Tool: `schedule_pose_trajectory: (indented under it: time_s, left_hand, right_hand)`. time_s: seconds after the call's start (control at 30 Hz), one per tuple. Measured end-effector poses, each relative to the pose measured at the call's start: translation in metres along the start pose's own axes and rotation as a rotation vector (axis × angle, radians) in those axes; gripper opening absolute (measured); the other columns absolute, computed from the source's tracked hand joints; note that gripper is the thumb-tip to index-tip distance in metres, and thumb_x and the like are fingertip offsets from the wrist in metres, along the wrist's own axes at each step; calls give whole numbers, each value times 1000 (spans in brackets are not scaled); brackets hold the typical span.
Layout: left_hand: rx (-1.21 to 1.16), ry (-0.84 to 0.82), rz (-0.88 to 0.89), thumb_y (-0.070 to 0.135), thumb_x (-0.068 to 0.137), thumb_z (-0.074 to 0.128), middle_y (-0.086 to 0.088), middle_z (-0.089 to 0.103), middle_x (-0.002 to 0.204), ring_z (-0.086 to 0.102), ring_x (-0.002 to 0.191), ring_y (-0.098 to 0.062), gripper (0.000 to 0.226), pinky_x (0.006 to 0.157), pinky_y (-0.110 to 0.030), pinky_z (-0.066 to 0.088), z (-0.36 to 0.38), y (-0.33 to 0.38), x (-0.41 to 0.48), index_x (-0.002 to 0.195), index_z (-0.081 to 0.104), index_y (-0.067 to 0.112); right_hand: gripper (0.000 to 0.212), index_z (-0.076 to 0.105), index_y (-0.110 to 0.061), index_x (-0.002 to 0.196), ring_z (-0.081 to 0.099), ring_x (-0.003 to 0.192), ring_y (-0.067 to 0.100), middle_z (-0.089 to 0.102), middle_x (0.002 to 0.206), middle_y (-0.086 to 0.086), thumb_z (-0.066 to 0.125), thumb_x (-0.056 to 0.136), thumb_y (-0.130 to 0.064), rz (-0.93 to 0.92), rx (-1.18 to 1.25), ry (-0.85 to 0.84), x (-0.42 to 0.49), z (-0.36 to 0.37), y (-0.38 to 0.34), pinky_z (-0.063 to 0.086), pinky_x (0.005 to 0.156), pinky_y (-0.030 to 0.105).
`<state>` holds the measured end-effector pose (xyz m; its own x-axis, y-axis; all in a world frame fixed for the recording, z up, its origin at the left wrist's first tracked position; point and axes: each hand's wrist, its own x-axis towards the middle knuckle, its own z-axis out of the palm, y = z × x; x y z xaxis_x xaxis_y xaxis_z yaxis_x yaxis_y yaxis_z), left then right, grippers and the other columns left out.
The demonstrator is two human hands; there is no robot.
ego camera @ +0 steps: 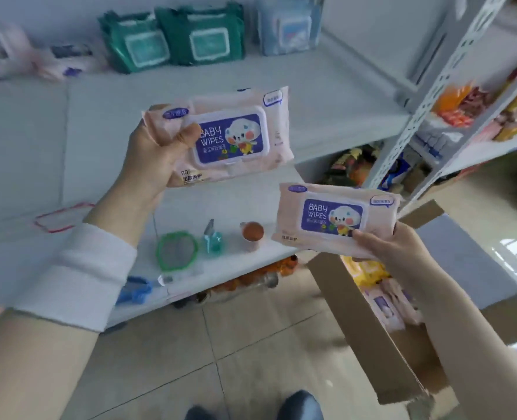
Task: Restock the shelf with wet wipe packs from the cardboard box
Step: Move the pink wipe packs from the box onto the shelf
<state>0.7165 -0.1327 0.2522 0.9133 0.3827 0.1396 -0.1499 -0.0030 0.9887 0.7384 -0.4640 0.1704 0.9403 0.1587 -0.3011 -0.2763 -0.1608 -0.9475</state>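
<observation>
**One pack of wipes in each hand, in front of the shelf**

From my seat at the feed, I see both hands raised and both holding something. My left hand [154, 156] grips a pink baby wipes pack [230, 137] by its left end. The thumb is curled onto the front, just at the edge of the blue lid label, and the fingers are wrapped behind, out of sight. That pack is held face-on in the air, in front of the upper shelf [327, 110] and not touching it.

My right hand [381, 241] pinches a second pink pack [333, 219] at its lower right corner, with the thumb on the front and the fingers underneath. This one sits lower and further right, tilted a little, above the open cardboard box [351, 313]. The box stands on the tiled floor, and more packs [393, 304] lie inside it, blurred.

At the back of the upper shelf stand two green packs [172, 40], with a pale blue pack [287, 25] to their right and pink packs [60, 62] to their left. On the lower shelf [221, 204] are a green-rimmed strainer [177, 251], a teal spray bottle [212, 237] and a cup [252, 233]. A white sleeve [78, 274] covers my left forearm.
</observation>
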Motion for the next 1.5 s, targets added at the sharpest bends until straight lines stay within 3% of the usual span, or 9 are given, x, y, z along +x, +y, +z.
schedule_pose_trajectory:
  time_s: [0.23, 0.3, 0.57, 0.77, 1.0, 1.17, 1.3, 1.4, 1.5]
  left_hand:
    - [104, 268, 7, 12, 87, 60, 16, 70, 81, 67, 66, -2, 20, 44, -22, 46, -219, 15, 37, 93, 56, 31]
    - [91, 315, -3, 10, 88, 59, 7, 67, 93, 67, 74, -10, 21, 55, -28, 50, -261, 12, 57, 98, 54, 27]
    - [79, 417, -89, 9, 87, 59, 18, 71, 69, 67, 58, 1, 18, 40, -11, 44, -363, -18, 155, 93, 57, 26]
    - [108, 400, -130, 7, 84, 63, 15, 73, 75, 70, 67, -3, 21, 56, -24, 57, -422, -44, 231, 93, 58, 26]
    - [147, 228, -174, 5, 86, 59, 1, 66, 98, 70, 74, -5, 25, 64, -24, 57, -465, -67, 324, 109, 55, 15]
    - [288, 316, -108, 9, 81, 68, -1, 61, 108, 60, 95, -15, 40, 82, -29, 49, -458, -80, 360, 116, 51, 15]
    - [529, 462, -94, 22, 76, 74, -5, 53, 126, 55, 109, -19, 64, 93, -33, 46, -451, -81, 361, 127, 39, 10]
    - [866, 531, -27, 26, 78, 71, -12, 41, 138, 37, 128, -30, 77, 107, -35, 27, -441, -69, 351, 139, 29, 9]
    - [1184, 397, 205, 23, 85, 62, -15, 35, 142, 29, 132, -32, 64, 108, -32, 19, -411, -45, 335, 139, 32, 7]
  right_hand:
    - [29, 67, -18, 88, 71, 67, 8, 76, 80, -8, 72, 61, -29, -162, -12, -109, 53, 162, -75, 53, 52, 15]
    - [23, 66, -19, 86, 71, 65, 7, 75, 77, -10, 71, 64, -25, -183, 3, -141, 78, 205, -90, 53, 51, 16]
    - [19, 63, -14, 98, 71, 72, 12, 74, 85, -5, 63, 81, -4, -235, 75, -299, 200, 371, -151, 58, 54, 23]
    - [30, 55, -12, 109, 65, 83, 17, 66, 97, 3, 65, 82, -6, -185, 53, -330, 275, 469, -183, 59, 58, 24]
    - [33, 60, -10, 108, 62, 75, 12, 65, 89, 0, 71, 77, -6, -243, -66, -149, 334, 530, -191, 57, 51, 18]
    - [42, 60, -11, 113, 54, 85, 19, 61, 94, -1, 75, 74, -19, -391, -325, 146, 351, 558, -188, 44, 72, 29]
    - [53, 50, -11, 119, 52, 91, 19, 57, 105, 1, 74, 74, -24, -338, -351, 283, 345, 565, -181, 38, 75, 28]
    - [67, 43, -11, 127, 49, 114, 26, 52, 126, 7, 77, 71, -27, -296, -462, 285, 334, 559, -185, 41, 95, 36]
    - [70, 37, -10, 132, 41, 124, 28, 45, 133, 12, 74, 76, -29, -341, -661, 218, 310, 541, -191, 33, 103, 35]
